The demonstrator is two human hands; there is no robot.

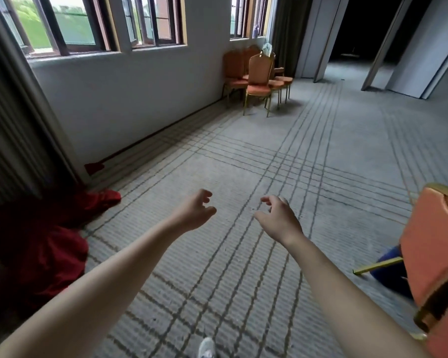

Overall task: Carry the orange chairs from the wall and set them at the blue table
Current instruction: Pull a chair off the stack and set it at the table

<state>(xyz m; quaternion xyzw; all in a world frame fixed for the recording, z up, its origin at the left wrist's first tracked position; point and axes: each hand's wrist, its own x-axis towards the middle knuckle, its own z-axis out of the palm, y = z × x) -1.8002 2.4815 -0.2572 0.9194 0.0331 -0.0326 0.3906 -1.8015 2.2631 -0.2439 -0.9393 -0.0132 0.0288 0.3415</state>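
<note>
Several orange chairs (pixel 259 78) with gold legs stand grouped against the far wall under a window, well ahead of me. Another orange chair (pixel 435 259) with a gold frame stands close at my right, cut by the frame edge; a bit of blue (pixel 388 270) shows behind it. My left hand (pixel 195 213) and my right hand (pixel 278 218) are stretched out in front of me over the carpet, fingers curled and apart, holding nothing. Both hands are far from the chairs at the wall.
Red cloth (pixel 44 244) lies heaped on the floor at my left beside a dark curtain (pixel 13 140). The grey lined carpet (pixel 243 156) runs to the wall chairs. Grey partition panels (pixel 409 47) and a dark doorway stand at the back right. My shoe (pixel 207 348) shows below.
</note>
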